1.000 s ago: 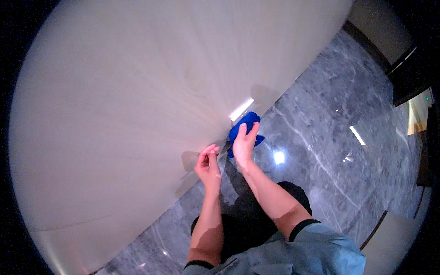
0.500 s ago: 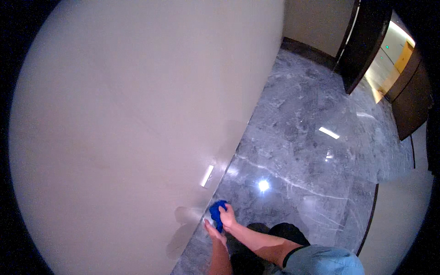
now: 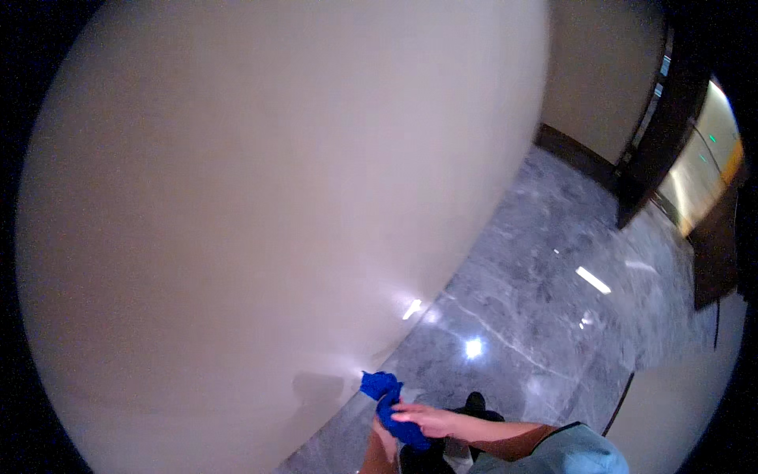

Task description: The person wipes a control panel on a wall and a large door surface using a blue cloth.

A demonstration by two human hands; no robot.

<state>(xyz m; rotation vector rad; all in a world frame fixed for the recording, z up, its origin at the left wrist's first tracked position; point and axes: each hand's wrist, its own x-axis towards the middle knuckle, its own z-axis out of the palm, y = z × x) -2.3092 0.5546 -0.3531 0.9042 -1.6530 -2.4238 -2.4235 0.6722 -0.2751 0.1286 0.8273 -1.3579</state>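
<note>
A bunched blue cloth [image 3: 381,385] is held low in front of me, close to the foot of the pale wall. My right hand [image 3: 426,419] grips it from the right, its fingers lying over the middle of the cloth. Against the lower left side of the cloth, my left hand [image 3: 384,439] is closed on it, with most of its fingers hidden behind the fabric. One end of the cloth sticks up beyond both hands toward the wall.
The large pale wall [image 3: 260,197] fills the left side. Glossy grey marble floor [image 3: 513,261] runs along it, reflecting lights. At the upper right stands a dark open door [image 3: 659,150] beside a lit passage. My dark shoe [image 3: 475,403] shows beneath my right arm.
My hands and the cloth have moved slightly down and to the right in view. The left hand, earlier palm up beside the cloth, now closes on it. The view has tilted.
</note>
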